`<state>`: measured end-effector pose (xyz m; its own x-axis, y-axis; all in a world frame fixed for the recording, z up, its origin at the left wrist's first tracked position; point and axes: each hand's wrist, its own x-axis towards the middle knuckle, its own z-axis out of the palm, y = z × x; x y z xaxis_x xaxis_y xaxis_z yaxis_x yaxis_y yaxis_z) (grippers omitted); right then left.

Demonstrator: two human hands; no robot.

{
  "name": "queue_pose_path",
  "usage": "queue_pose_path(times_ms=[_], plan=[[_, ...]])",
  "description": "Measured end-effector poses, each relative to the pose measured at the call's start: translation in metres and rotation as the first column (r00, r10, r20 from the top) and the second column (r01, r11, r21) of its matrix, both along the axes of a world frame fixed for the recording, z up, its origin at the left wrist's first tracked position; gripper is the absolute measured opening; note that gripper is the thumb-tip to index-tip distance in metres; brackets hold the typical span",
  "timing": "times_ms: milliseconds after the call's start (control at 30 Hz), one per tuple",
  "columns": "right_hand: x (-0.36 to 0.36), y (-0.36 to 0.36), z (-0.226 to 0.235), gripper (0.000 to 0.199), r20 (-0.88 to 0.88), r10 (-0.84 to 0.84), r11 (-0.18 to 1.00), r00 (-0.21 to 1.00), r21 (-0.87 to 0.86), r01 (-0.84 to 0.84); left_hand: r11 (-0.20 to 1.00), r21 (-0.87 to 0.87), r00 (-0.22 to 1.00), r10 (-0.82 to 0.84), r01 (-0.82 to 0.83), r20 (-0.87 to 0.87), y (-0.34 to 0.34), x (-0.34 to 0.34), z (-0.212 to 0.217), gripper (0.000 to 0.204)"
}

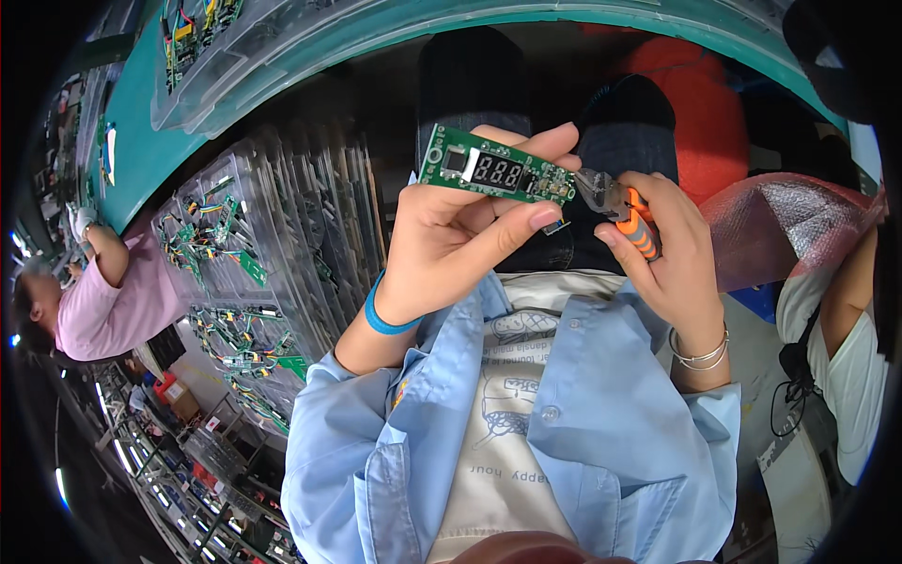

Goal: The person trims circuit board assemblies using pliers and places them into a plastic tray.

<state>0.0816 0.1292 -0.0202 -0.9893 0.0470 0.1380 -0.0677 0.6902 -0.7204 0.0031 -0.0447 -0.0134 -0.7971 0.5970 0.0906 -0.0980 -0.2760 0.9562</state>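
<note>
A green circuit board [500, 173] with a three-digit display is gripped in my left hand [451, 230], thumb along its near edge and fingers behind it. My right hand [669, 240] is closed around the orange-and-grey handles of a pair of cutting pliers [639, 226]. The metal jaws of the pliers reach the right end of the board, among its small parts; whether they touch it I cannot tell. A small component shows just below the board's right end. A blue band circles my left wrist, and thin bangles hang on the right one.
To the left stand stacked clear plastic trays [272, 179] full of wired green boards. A teal worktop [141, 150] curves along the far side, bearing another clear tray [216, 89]. Pink bubble wrap [761, 230] lies at right beside another person's arm. A person in pink [122, 282] works at far left.
</note>
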Motion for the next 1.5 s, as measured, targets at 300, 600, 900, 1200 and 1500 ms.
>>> queue_pose_path(times_ms=[300, 600, 900, 1200, 1500], plan=[[-0.001, 0.002, 0.0, 0.031, 0.007, 0.003, 1.0, 1.0, -0.01, -0.003, 0.994, 0.105, 0.998, -0.019, 0.014, 0.056, 0.002, -0.003, -0.006, 0.033], [0.0, 0.004, -0.003, 0.032, 0.058, 0.043, 0.997, 0.997, -0.059, -0.039, 0.992, 0.126, 0.995, -0.033, 0.021, 0.092, 0.002, -0.004, -0.007, 0.031], [0.0, 0.004, -0.005, 0.032, 0.038, 0.025, 0.997, 0.999, -0.074, -0.022, 0.992, 0.125, 0.994, -0.025, 0.011, 0.109, 0.004, -0.004, -0.006, 0.032], [0.0, 0.007, -0.011, 0.033, -0.035, 0.024, 0.999, 0.999, 0.047, -0.022, 0.998, 0.066, 1.0, 0.003, -0.004, 0.026, 0.002, -0.004, -0.013, 0.034], [0.002, 0.009, -0.01, 0.033, -0.062, 0.015, 0.995, 0.998, 0.101, -0.009, 0.992, 0.125, 0.994, -0.027, 0.014, 0.105, 0.004, -0.002, -0.01, 0.033]])
